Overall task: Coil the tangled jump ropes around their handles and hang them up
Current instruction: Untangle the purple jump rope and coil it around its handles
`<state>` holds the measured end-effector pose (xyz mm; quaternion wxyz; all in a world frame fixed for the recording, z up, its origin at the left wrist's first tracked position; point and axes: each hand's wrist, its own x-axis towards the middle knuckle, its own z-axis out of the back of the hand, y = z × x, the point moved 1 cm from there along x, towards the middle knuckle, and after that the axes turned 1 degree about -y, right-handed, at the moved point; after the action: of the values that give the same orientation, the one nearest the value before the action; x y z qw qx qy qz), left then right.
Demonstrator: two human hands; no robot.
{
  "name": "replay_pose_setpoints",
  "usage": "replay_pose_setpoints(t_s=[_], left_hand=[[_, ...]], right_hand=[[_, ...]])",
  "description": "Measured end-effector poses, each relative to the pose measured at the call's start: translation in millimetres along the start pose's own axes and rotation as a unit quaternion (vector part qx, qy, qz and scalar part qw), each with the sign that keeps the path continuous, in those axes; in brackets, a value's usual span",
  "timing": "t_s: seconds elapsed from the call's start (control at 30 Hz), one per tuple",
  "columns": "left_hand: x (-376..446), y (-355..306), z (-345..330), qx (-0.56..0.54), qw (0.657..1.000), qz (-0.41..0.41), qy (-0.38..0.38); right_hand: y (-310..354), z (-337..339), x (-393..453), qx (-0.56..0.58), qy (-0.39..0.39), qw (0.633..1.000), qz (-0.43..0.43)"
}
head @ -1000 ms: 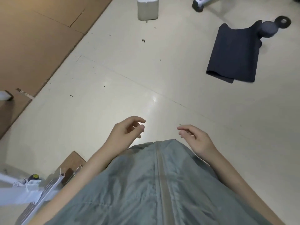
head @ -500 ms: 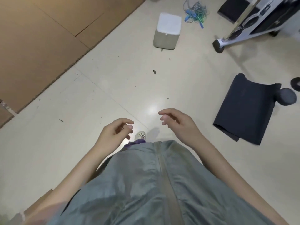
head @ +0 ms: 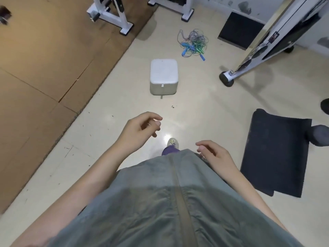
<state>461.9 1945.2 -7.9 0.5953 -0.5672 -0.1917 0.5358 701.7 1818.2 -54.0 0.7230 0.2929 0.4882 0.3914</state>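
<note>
A tangled heap of jump ropes (head: 193, 42) with blue and green handles lies on the cream floor at the top centre, beyond a white cube stool. My left hand (head: 140, 130) hangs in front of me with loosely curled fingers and holds nothing. My right hand (head: 213, 154) is lower and to the right, near my grey jacket, also loosely curled and empty. Both hands are far from the ropes.
A white cube stool (head: 163, 76) stands between me and the ropes. A dark mat (head: 274, 150) lies on the right. White gym machine frames (head: 114, 16) stand at the top, and a slanted one (head: 249, 63) at the upper right. Brown matting (head: 41, 65) covers the left floor.
The view has moved forward and tilted up: the stool and ropes are now nearer the middle. My left hand has risen ahead of the right. Both hands stay empty.
</note>
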Motion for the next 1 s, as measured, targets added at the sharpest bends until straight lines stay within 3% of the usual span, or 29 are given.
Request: replay_pose_setpoints(t_s=[0.17, 0.4, 0.57, 0.77, 1.0], left_hand=[[116.3, -48.8, 26.9, -0.011, 0.999, 0.040, 0.008], [267.4, -67.4, 88.9, -0.040, 0.990, 0.114, -0.074], [398.9, -95.5, 133.7, -0.022, 0.989, 0.129, -0.072], [583.5, -184.1, 156.9, 0.012, 0.999, 0.048, -0.007], [758.8, -290.1, 123.8, 0.031, 0.998, -0.037, 0.051]], right_hand=[[96.1, 41.1, 149.3, -0.010, 0.030, 0.999, 0.029], [232.8, 53.2, 356.4, -0.024, 0.086, 0.990, 0.105], [299.3, 70.8, 475.8, -0.009, 0.063, 0.995, 0.083], [328.7, 124.8, 577.4, 0.009, 0.009, 1.000, 0.012], [316.0, 211.8, 681.1, 0.026, -0.052, 0.998, -0.038]])
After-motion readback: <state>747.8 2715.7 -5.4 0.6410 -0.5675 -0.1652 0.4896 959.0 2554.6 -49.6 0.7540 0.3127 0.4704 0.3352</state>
